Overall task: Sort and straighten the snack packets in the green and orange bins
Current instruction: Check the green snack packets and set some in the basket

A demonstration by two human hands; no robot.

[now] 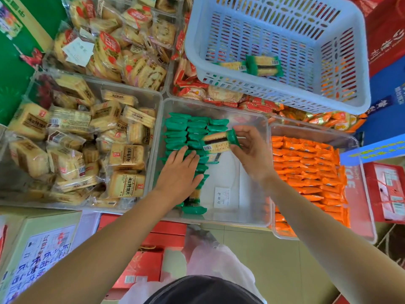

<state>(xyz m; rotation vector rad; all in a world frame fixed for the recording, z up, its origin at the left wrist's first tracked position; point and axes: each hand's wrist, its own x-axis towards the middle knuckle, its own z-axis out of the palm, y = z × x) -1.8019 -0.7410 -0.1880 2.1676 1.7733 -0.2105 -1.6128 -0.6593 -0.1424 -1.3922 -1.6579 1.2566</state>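
1. Your left hand (179, 170) lies flat, fingers straight and spread, pressing on the rows of green packets (186, 132) that fill the left side of the green bin (252, 205).
2. Your right hand (252, 150) hovers over the middle of that bin, thumb and fingertips pinched on the green end of a cracker packet (218, 142).
3. The held packet is tilted, its clear window showing a dark filling between two crackers. Its far end reaches over the stacked rows, just beside your left fingertips.
4. The right side of the green bin holds only a small paper slip (222, 197) lying on its floor.
5. Touching the green bin on its right, the orange bin (306, 130) is packed with orange packets (306, 172) lying in close rows.
6. Behind the green bin, a pale blue lattice basket (274, 93) rests on other snack bins and holds two more green packets (264, 65).
7. To the left of the green bin, a clear bin holds loose beige cracker packs (127, 156) in a jumble.
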